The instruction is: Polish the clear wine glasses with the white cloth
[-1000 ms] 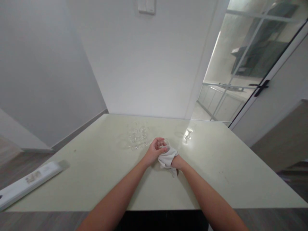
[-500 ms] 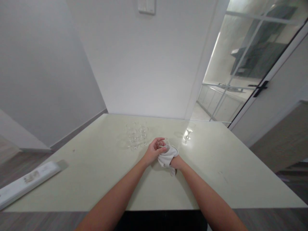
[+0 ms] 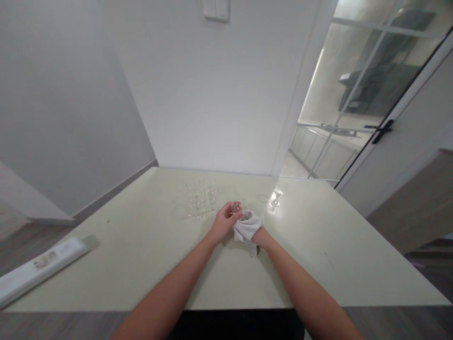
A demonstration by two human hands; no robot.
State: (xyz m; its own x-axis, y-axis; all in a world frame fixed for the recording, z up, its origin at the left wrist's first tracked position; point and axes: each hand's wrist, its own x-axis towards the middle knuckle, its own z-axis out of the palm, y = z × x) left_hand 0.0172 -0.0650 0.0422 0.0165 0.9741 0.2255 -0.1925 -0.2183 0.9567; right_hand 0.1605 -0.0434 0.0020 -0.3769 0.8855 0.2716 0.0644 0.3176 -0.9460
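Note:
My left hand (image 3: 223, 221) is closed around a small clear glass (image 3: 243, 206), its fingers curled over the left side. A pale grey cloth (image 3: 245, 230) covers most of my right hand (image 3: 261, 237) and presses against the near right side of the glass. The right fingers are mostly under the cloth, which bunches in that hand, and a loose end hangs below. Both hands are over the middle of the pale table (image 3: 148, 255). How the lower part of the held glass looks is hidden by hand and cloth.
Several clear stemmed glasses (image 3: 197, 200) stand close together left of my hands. Another stemmed glass (image 3: 275, 200) stands to the right, farther back. A long white box (image 3: 42, 269) lies at the table's left edge. A wall (image 3: 219, 104) rises behind the table.
The cloth and the glass have shifted slightly against each other in my hands, and the cloth's folds differ. The standing glasses have stayed in place.

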